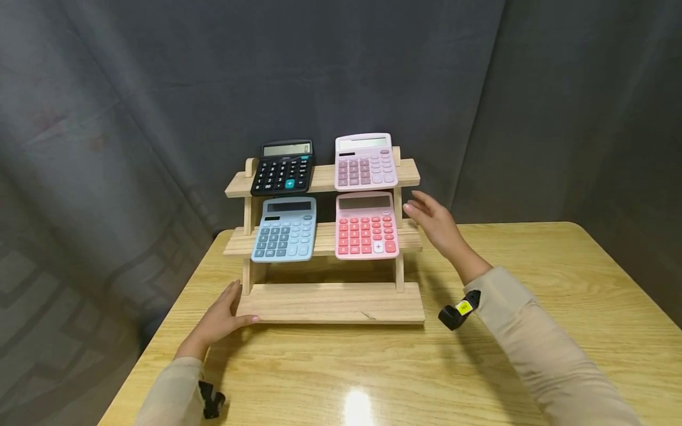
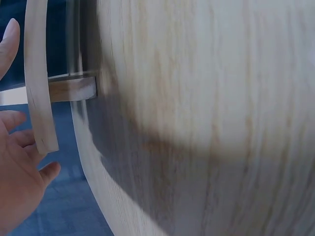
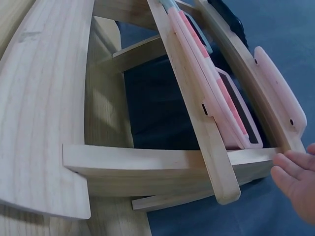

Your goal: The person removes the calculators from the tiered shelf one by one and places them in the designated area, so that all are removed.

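A three-tier wooden display stand (image 1: 330, 305) stands on the table with two rows of calculators. On its top shelf lean a black calculator (image 1: 282, 168) and a lilac one (image 1: 365, 161). The middle shelf carries a light blue calculator (image 1: 285, 231) and a pink calculator (image 1: 366, 225) with coral keys. My left hand (image 1: 225, 313) is at the left end of the bottom board, thumb at its front corner and fingers spread along the end. Beside the right end of the upper shelves is my right hand (image 1: 434, 222), fingers loosely extended and holding nothing.
The wood-grain table (image 1: 533, 266) extends to both sides of the stand. A dark grey curtain (image 1: 373, 65) hangs close behind it. Black camera straps sit on both wrists, over beige sleeves (image 1: 549, 349).
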The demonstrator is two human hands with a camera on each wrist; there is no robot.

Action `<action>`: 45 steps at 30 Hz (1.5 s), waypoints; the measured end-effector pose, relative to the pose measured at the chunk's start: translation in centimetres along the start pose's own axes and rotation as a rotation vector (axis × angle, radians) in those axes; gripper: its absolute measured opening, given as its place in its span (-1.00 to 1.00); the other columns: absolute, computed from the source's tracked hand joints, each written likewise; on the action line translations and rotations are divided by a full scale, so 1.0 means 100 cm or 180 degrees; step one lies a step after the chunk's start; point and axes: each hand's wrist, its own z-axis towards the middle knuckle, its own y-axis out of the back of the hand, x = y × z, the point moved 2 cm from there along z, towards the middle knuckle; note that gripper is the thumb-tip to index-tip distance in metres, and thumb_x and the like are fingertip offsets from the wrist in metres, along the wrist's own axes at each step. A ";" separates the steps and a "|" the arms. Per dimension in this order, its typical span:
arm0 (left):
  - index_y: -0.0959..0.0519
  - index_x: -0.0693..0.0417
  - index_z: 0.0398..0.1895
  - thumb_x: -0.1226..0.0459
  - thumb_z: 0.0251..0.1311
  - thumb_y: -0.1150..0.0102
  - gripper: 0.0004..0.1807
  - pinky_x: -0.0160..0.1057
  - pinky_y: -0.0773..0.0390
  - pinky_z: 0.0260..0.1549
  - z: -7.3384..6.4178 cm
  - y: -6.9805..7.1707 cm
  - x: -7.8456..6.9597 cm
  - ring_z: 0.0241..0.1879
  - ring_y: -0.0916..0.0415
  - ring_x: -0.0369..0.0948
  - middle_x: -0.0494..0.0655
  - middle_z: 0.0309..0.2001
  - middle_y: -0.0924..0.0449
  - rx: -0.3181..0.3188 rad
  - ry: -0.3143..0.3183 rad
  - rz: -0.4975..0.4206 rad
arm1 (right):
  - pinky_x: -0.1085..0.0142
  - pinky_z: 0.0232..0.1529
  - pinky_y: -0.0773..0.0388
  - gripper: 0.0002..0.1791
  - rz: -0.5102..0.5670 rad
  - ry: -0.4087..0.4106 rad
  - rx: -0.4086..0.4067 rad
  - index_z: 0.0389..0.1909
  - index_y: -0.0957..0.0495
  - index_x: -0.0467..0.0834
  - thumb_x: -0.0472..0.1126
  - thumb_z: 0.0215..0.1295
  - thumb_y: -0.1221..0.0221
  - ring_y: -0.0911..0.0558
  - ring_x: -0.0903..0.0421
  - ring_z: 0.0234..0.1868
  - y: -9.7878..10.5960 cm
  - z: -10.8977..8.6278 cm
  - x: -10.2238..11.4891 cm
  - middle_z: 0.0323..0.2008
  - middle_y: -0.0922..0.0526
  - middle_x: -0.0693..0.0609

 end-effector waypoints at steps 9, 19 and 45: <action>0.15 0.27 0.30 -0.11 -0.25 -0.26 0.15 0.19 0.08 0.06 0.006 -0.001 0.002 0.21 0.18 0.22 0.32 0.27 0.20 0.0025 0.0047 -0.0085 | 0.11 0.12 -0.15 -0.32 0.0182 0.0009 -0.0070 0.26 -0.03 -0.27 0.01 0.23 0.04 -0.23 -0.07 0.16 -0.003 0.009 0.002 0.14 -0.24 -0.27; 0.14 0.27 0.30 -0.08 -0.26 -0.29 0.15 0.17 0.08 0.07 0.007 0.000 0.003 0.21 0.16 0.21 0.30 0.27 0.18 0.0082 0.0085 -0.0140 | 0.19 0.08 -0.23 -0.37 0.0540 0.0040 -0.0156 0.22 -0.08 -0.35 -0.06 0.25 0.04 -0.34 -0.12 0.07 -0.008 0.020 0.006 0.08 -0.30 -0.31; 0.21 0.41 0.27 -0.08 -0.34 -0.34 0.26 0.13 0.10 0.09 0.005 0.000 0.006 0.21 0.23 0.22 0.36 0.27 0.26 0.0127 0.0213 -0.0145 | 0.26 -0.01 -0.34 -0.44 0.1114 -0.0244 -0.0388 0.20 -0.11 -0.37 -0.12 0.28 0.08 -0.41 -0.07 0.02 -0.022 0.046 0.012 0.03 -0.35 -0.31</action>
